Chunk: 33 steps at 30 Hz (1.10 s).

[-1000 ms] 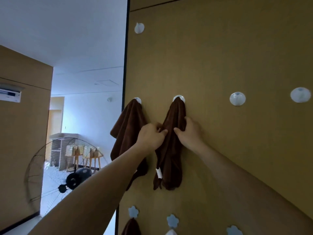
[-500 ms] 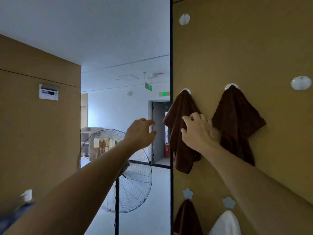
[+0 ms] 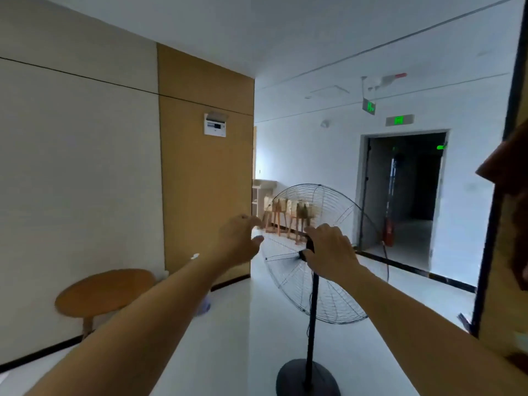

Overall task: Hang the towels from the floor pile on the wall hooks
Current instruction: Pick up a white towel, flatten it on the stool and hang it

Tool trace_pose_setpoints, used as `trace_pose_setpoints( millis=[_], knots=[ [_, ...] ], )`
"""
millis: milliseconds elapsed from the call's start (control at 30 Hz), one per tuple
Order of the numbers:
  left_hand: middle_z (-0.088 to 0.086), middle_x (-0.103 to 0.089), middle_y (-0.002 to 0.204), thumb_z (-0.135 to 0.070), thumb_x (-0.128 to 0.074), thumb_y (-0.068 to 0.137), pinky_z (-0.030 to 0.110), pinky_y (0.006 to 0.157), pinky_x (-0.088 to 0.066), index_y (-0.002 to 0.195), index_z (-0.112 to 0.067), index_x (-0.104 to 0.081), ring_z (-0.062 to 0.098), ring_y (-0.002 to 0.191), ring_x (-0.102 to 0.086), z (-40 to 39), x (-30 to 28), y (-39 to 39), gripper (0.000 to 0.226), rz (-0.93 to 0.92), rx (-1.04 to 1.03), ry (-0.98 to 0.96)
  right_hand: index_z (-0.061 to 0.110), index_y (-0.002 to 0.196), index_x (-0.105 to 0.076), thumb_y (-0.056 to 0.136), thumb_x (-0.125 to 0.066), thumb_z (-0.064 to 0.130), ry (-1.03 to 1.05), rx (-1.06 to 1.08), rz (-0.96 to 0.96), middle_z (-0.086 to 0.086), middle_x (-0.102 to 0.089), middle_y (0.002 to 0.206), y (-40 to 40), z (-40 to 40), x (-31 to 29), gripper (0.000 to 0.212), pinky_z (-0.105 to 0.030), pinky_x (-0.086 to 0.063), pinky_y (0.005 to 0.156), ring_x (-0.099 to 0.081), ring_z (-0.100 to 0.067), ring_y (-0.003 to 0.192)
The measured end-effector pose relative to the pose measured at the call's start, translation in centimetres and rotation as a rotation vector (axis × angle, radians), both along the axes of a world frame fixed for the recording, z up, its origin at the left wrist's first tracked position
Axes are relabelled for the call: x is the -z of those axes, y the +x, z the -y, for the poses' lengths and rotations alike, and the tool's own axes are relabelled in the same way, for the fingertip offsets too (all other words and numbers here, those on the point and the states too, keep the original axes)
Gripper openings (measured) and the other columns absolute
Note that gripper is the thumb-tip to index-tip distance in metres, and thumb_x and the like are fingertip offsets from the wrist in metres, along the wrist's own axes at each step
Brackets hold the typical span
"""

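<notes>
Both hands were free of cloth as the person faced down a corridor, away from the hook wall. The left hand (image 3: 241, 241) hung in the air with fingers loosely spread, holding nothing; the right hand (image 3: 328, 254), also released, showed its back to the camera with fingers relaxed and bent downward, in front of the fan (image 3: 311, 252) but, by the look of it, not touching it. Empty hands held out at chest height suggested a turn toward the floor pile for another load, though the pile itself was out of view.

The only towel (image 3: 511, 167) visible was a brown edge at the right margin, hanging against the tan wall panel (image 3: 498, 310); its hook was cut off by the frame, so how many hooks remained free could not be told. A second dark shape below it was too blurred to name.

The fan stood on its round base on the pale floor (image 3: 228, 338), in the middle of the passage. A round wooden table (image 3: 105, 290) sat against the left wall, and an open doorway (image 3: 405, 195) lay beyond, under a green exit sign (image 3: 399, 120).
</notes>
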<state>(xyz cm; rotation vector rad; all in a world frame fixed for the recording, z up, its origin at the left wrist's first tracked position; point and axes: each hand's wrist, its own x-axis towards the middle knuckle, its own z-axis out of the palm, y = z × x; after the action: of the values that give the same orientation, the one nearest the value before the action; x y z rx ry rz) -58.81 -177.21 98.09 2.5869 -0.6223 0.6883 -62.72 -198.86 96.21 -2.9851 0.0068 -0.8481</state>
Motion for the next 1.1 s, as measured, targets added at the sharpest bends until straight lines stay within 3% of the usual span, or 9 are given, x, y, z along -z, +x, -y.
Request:
trace_pose_setpoints(
  millis=[133,267,333,467,533,600,700,900,1100],
  knots=[
    [0.006,-0.051,0.145,-0.031,-0.059,0.098,0.034,0.106,-0.038,0.139,-0.02,-0.054,0.024,0.132,-0.047,-7.4,2.7,3.9,0.043,-0.076,-0.147,-0.038,0.024,0.145,-0.042,0.093,-0.056,0.04,0.008,-0.148,-0.088,-0.009,-0.052,0.137,7.1,-6.3,2.9,0.056,-0.044,-0.043,0.104,-0.047,-0.032,0.126],
    [0.008,-0.059,0.128,-0.027,-0.058,0.096,0.035,0.096,-0.046,0.127,-0.015,-0.062,0.027,0.118,-0.055,-14.2,5.2,8.0,0.034,-0.124,-0.316,0.016,0.016,0.138,-0.049,0.095,-0.057,0.029,0.056,-0.329,-0.168,-0.012,-0.055,0.129,14.9,-12.6,5.3,0.046,-0.038,-0.046,0.095,-0.053,-0.033,0.117],
    [0.008,-0.057,0.13,-0.029,-0.057,0.097,0.035,0.097,-0.043,0.129,-0.015,-0.059,0.026,0.119,-0.053,-17.2,6.4,9.9,0.035,-0.16,-0.4,0.004,0.012,0.132,-0.054,0.095,-0.055,0.025,0.108,-0.416,-0.245,-0.013,-0.056,0.128,18.9,-15.9,6.6,0.04,-0.037,-0.045,0.093,-0.054,-0.033,0.116],
    [0.005,-0.051,0.14,-0.036,-0.056,0.098,0.036,0.103,-0.04,0.14,-0.022,-0.051,0.024,0.127,-0.049,-22.4,8.7,13.0,0.044,-0.249,-0.577,-0.038,0.017,0.136,-0.052,0.092,-0.057,0.034,0.149,-0.595,-0.343,-0.01,-0.052,0.135,25.9,-21.9,9.6,0.047,-0.042,-0.044,0.101,-0.05,-0.033,0.123],
    [0.004,-0.05,0.142,-0.038,-0.055,0.098,0.039,0.107,-0.039,0.142,-0.023,-0.05,0.024,0.13,-0.047,-24.7,9.8,13.7,0.046,-0.271,-0.663,-0.022,0.018,0.129,-0.055,0.091,-0.053,0.043,0.089,-0.679,-0.361,-0.008,-0.055,0.125,28.7,-24.6,10.7,0.045,-0.039,-0.048,0.093,-0.055,-0.032,0.117],
    [0.003,-0.05,0.144,-0.036,-0.056,0.099,0.038,0.108,-0.038,0.141,-0.021,-0.051,0.024,0.132,-0.046,-26.8,11.0,14.0,0.045,-0.292,-0.732,-0.024,0.018,0.121,-0.057,0.089,-0.046,0.051,0.062,-0.75,-0.403,-0.008,-0.056,0.117,30.8,-27.4,11.7,0.047,-0.04,-0.051,0.088,-0.056,-0.031,0.113],
    [0.003,-0.051,0.142,-0.035,-0.056,0.099,0.037,0.108,-0.04,0.14,-0.022,-0.052,0.024,0.129,-0.047,-30.2,13.0,13.9,0.043,-0.346,-0.828,-0.032,0.019,0.133,-0.052,0.093,-0.055,0.045,0.058,-0.854,-0.436,-0.007,-0.053,0.124,32.7,-31.6,13.2,0.048,-0.043,-0.049,0.093,-0.052,-0.031,0.118],
    [0.001,-0.057,0.124,-0.038,-0.056,0.095,0.031,0.092,-0.04,0.13,-0.023,-0.058,0.023,0.118,-0.053,-36.7,16.4,13.8,0.038,-0.42,-0.972,-0.045,0.021,0.132,-0.052,0.092,-0.058,0.045,-0.02,-0.973,-0.533,-0.006,-0.054,0.124,35.2,-40.6,16.3,0.047,-0.042,-0.051,0.09,-0.052,-0.026,0.112],
    [0.004,-0.056,0.132,-0.035,-0.057,0.095,0.034,0.098,-0.04,0.131,-0.019,-0.058,0.025,0.122,-0.049,-45.2,19.8,15.0,0.039,-0.446,-1.071,-0.06,0.019,0.145,-0.043,0.094,-0.056,0.047,-0.051,-1.083,-0.596,-0.006,-0.05,0.134,37.7,-50.8,19.7,0.059,-0.041,-0.046,0.099,-0.048,-0.026,0.123]
  ],
)
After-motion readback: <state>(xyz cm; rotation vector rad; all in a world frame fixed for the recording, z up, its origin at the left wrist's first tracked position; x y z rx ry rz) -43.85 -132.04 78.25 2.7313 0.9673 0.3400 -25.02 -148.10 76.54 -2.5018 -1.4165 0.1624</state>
